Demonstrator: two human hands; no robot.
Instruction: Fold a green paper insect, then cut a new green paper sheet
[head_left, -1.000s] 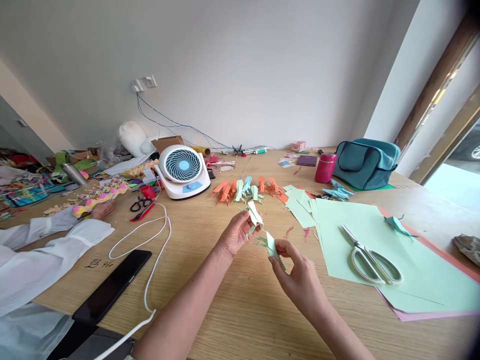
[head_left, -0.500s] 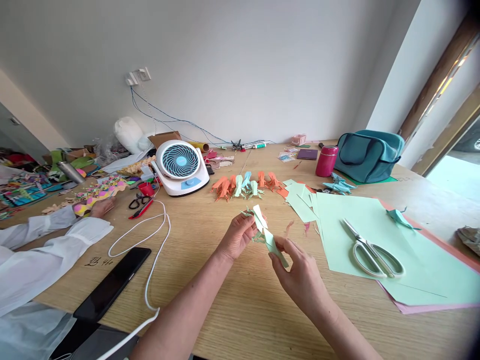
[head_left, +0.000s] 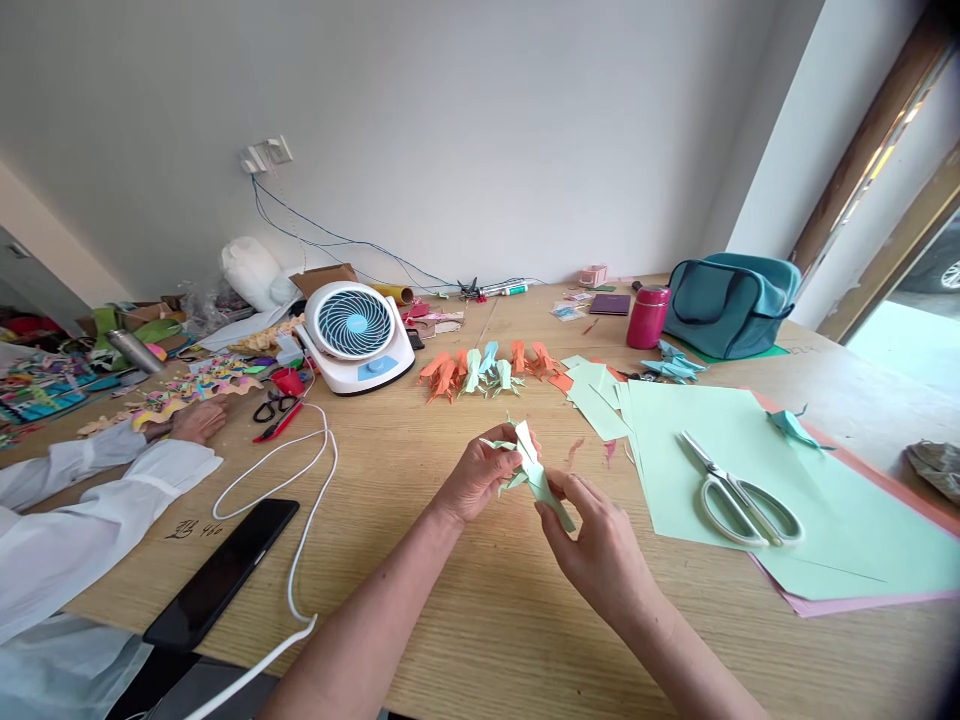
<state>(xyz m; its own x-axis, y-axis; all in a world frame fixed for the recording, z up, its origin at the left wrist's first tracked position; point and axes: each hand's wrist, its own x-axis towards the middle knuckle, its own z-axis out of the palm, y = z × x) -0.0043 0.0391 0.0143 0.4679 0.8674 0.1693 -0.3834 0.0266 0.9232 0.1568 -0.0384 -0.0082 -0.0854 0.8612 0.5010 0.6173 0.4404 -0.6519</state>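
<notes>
Over the middle of the table, my left hand [head_left: 480, 472] pinches a pale green folded paper figure [head_left: 523, 440] with thin pointed legs sticking out. My right hand [head_left: 596, 530] grips the lower end of a pale green folded paper strip [head_left: 551, 497] between thumb and fingers. The strip's upper end lies against the figure; whether the two are joined I cannot tell. Behind my hands stands a row of folded paper insects, with orange ones [head_left: 442, 375], green ones [head_left: 474, 370] and a blue one [head_left: 490, 356].
White-handled scissors [head_left: 739, 505] lie on green paper sheets [head_left: 675, 430] at right. A fan [head_left: 356, 335], white cable [head_left: 327, 470] and phone [head_left: 223, 572] are at left, beside a co-worker's hand [head_left: 199, 420]. A pink bottle [head_left: 649, 317] and teal bag [head_left: 731, 305] stand at back right.
The green strip has come up against the figure in my left hand, closing the small gap between them. The co-worker's hand has shifted slightly. The view has moved a little.
</notes>
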